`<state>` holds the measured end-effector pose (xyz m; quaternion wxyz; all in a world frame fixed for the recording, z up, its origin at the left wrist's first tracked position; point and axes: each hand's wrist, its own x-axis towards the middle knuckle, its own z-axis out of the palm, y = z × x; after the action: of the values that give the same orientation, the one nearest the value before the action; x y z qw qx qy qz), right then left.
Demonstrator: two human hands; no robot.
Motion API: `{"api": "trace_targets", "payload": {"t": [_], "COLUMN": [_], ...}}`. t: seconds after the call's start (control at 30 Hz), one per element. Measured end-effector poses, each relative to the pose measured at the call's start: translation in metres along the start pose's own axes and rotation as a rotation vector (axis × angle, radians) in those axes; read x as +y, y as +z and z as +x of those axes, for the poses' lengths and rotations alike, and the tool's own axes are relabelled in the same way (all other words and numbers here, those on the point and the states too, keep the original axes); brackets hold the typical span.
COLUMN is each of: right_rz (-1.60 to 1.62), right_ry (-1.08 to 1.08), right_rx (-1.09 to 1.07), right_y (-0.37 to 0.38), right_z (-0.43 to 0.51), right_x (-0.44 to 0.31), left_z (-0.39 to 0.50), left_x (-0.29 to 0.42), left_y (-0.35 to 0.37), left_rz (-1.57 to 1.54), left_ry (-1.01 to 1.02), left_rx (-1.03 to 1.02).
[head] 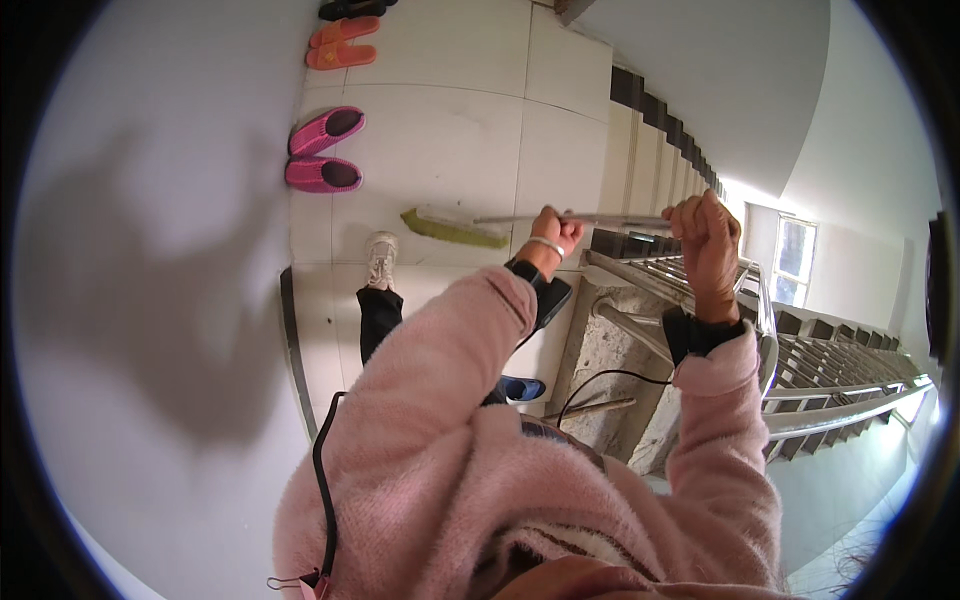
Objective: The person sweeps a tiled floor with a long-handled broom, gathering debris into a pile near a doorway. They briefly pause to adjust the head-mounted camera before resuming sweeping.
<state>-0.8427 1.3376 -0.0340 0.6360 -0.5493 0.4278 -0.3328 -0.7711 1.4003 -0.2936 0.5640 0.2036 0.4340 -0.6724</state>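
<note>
A long broom handle [622, 220] runs sideways across the view, its far end near a broom head with yellow-green bristles [454, 231] low over or on the tiled floor. My left hand [556, 234], with a light bracelet at the wrist, is closed around the middle of the handle. Farther right, my right hand [705, 236] grips the handle's upper end. Black bands circle both wrists below pink fuzzy sleeves. The join between handle and broom head is hard to make out.
Pink shoes [324, 174] and orange slippers [341, 55] line the left wall. A blue slipper [523, 388] lies near my body. Stairs descend at the right beside a metal railing [825, 424] and a rough concrete ledge [592, 330]. My light shoe [381, 259] stands on the tiles.
</note>
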Motion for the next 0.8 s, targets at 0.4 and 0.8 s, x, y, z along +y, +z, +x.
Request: {"api": "trace_targets", "payload": {"t": [0.4, 0.8], "right_rz": [-0.043, -0.07], "right_ry": [-0.185, -0.114], "right_rx": [0.176, 0.154], "right_y": [0.027, -0.021], "right_z": [0.058, 0.079], "right_x": [-0.073, -0.033], "left_z": [0.006, 0.057], "left_x": [0.044, 0.007], "left_y": [0.134, 0.103], "left_rz": [0.133, 0.205], "left_ry": [-0.169, -0.354], "left_rx": [-0.29, 0.066]}}
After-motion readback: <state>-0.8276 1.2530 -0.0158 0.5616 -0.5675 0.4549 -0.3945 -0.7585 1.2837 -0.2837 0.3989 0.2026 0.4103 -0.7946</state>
